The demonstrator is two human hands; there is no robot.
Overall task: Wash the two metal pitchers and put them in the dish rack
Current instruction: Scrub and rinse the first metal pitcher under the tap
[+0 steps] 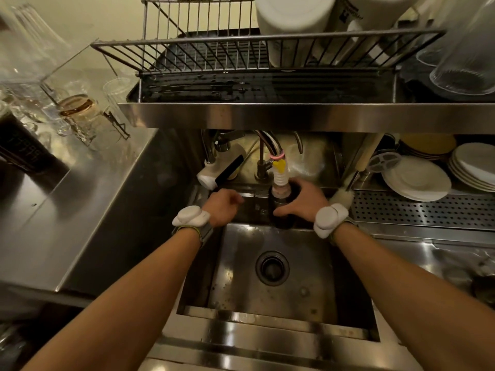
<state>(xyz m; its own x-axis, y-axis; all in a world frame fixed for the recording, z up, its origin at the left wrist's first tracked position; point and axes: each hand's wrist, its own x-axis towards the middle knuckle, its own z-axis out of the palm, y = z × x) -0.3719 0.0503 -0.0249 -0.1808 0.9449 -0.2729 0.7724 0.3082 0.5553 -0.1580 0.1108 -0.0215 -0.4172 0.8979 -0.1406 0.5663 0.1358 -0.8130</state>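
Your forearms [128,295] reach over the sink [294,263], right grip [302,202] curled round one pitcher [282,223] under the tap hose [280,179], left grip [223,206] curled, hold unclear; washing looks barely begun, dish rack [241,46] has no pitcher yet.

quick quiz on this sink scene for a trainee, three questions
1. True or false: the right hand grips a pitcher under the hose.
2. The plates lie on which side of the sink? A left, B right.
3. Fill in: the white tubs stand in the dish ____.
Key: 1 true; 2 B; 3 rack.
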